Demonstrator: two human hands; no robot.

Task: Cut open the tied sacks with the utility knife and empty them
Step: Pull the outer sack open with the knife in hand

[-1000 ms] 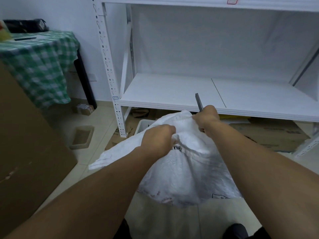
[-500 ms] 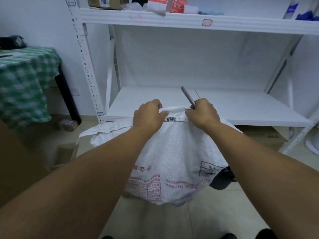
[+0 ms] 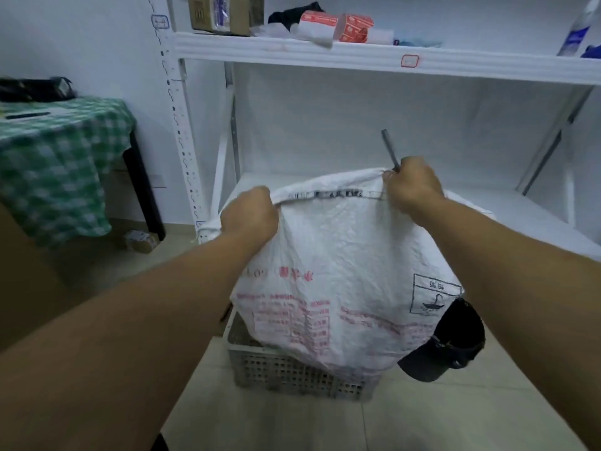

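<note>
Emptying goes well only when the sack [image 3: 341, 255] hangs straight above the crate [image 3: 292, 372], and here its lower end reaches the crate's top. Above the crate, the left hand [image 3: 250, 211] and the right hand [image 3: 411, 187] each grip the upper seam with curled fingers; the right one holds also the knife [image 3: 389, 149], pointing up. A black cap [image 3: 448, 346] hangs out just right of the crate, so I would move the sack left and shake gently, blade away from the cloth.

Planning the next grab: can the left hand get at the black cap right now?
Probably not. The left hand grips the sack by its top edge, and the sack hangs between it and the black cap, low on the right by the crate.
</note>
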